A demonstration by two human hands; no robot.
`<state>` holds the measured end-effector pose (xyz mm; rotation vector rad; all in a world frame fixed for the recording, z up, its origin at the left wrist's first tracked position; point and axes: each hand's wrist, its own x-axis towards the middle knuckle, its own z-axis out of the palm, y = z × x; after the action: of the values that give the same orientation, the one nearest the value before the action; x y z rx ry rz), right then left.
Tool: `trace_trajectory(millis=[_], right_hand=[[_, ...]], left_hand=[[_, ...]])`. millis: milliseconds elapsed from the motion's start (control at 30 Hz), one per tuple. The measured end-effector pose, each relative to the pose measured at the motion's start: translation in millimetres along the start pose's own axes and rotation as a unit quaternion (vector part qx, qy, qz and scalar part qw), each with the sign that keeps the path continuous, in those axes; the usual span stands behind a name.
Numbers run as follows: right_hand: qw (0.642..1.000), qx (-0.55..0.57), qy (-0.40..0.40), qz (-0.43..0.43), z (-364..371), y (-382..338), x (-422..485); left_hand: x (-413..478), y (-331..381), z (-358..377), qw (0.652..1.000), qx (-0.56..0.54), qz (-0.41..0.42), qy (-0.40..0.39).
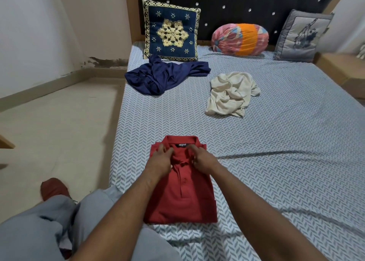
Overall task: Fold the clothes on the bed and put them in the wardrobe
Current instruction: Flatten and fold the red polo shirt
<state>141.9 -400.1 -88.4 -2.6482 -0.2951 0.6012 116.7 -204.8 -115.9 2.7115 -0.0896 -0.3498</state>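
A folded red polo shirt lies at the near edge of the bed. Its long axis runs away from the person, collar toward the headboard. The left hand and right hand sit side by side on the collar, fingers curled into its fabric. Beyond lie a crumpled navy garment and a cream garment.

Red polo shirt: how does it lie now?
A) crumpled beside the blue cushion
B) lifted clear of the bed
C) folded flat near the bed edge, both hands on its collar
C: the red polo shirt lies folded flat, left hand and right hand curled on its collar.
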Motion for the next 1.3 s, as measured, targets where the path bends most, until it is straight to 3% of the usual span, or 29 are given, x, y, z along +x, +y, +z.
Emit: trace_trajectory(millis=[200, 333, 467, 600, 667, 733, 900, 1133, 1300], right_hand=[[0.994, 0.061, 0.074, 0.057, 7, -5, -8], [0.988, 0.025, 0.112, 0.105, 15, 7, -25], [0.980, 0.039, 0.136, 0.141, 28, 21, -41], [0.976, 0.064, 0.195, 0.079, 38, 18, -57], [0.978, 0.061, 0.196, 0.026, 44, 11, -63], [0.986, 0.055, 0.158, -0.006, 50, 8, -65], [0.997, 0.022, 0.063, 0.032, 46, 16, -67], [0.992, 0.034, -0.021, 0.118, 34, 26, -93], [0.983, 0.091, -0.022, 0.161, 40, 28, -103]], left_hand=[[5, -6, -8, 0.991, -0.032, -0.112, -0.063], [-14, -13, -10, 0.990, -0.043, -0.135, -0.008], [-52, 9, 3, 0.987, -0.027, -0.042, 0.152], [-77, 22, 35, 0.966, -0.042, 0.098, 0.235], [-79, 24, 40, 0.973, -0.025, 0.119, 0.196], [-75, 20, 38, 0.987, 0.018, 0.087, 0.133], [-71, 10, 23, 0.999, 0.025, -0.011, 0.023], [-86, 8, 20, 0.992, 0.057, -0.113, 0.022], [-103, 24, 21, 0.989, 0.102, -0.087, 0.053]])
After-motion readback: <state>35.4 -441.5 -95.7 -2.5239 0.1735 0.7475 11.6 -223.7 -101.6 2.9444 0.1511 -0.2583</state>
